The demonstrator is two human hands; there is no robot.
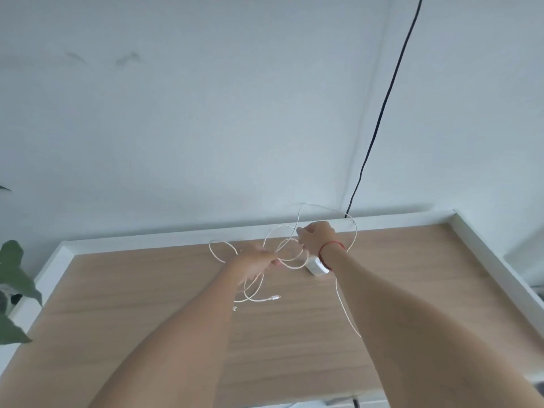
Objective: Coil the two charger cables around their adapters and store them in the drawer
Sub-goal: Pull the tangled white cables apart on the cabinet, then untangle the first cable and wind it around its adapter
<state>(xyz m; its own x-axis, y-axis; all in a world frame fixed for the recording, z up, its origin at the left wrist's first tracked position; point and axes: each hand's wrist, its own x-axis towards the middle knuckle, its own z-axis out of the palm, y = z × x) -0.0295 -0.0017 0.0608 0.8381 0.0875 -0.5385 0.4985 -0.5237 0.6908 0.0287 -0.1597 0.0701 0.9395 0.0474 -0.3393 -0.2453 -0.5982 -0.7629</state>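
Fingers [272, 258] of the left hand [253, 263] pinch the tangled white cable [356, 231]; the right hand [316, 238] grips another loop, near the desk's [147, 290] back edge. A white adapter [316, 267] lies on the desk under the right wrist

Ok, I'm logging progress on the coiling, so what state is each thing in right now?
thin white charger cable: uncoiled, in loose tangled loops, partly lifted.
white block adapter: lying on the light wooden table top, unwrapped.
left hand: pinches the cable.
right hand: pinches the cable.
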